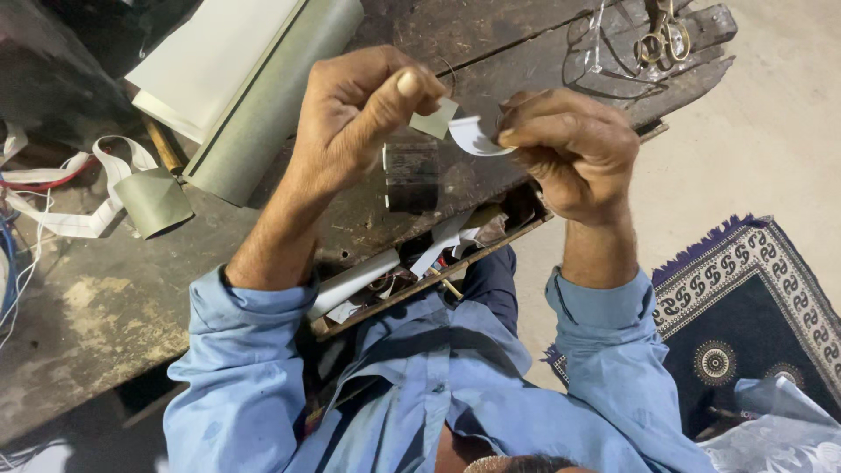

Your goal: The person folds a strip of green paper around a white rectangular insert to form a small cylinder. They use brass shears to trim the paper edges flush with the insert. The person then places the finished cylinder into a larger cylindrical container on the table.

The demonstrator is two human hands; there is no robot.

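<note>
Left hand (359,118) pinches small grey-green tab (435,120); right hand (569,153) pinches curled white strip (473,137), its far end hidden.

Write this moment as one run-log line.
left hand: pinches grey-green paper piece | right hand: pinches white paper strip | below: dark workbench

Light-blue shirt sleeves (245,350), white paper strip (473,136), navy patterned rug (753,307)

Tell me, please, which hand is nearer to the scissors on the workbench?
Right. The right hand, pinching a white strip, is just below-left of the scissors; the left hand, pinching a grey card, is farther left.
</note>
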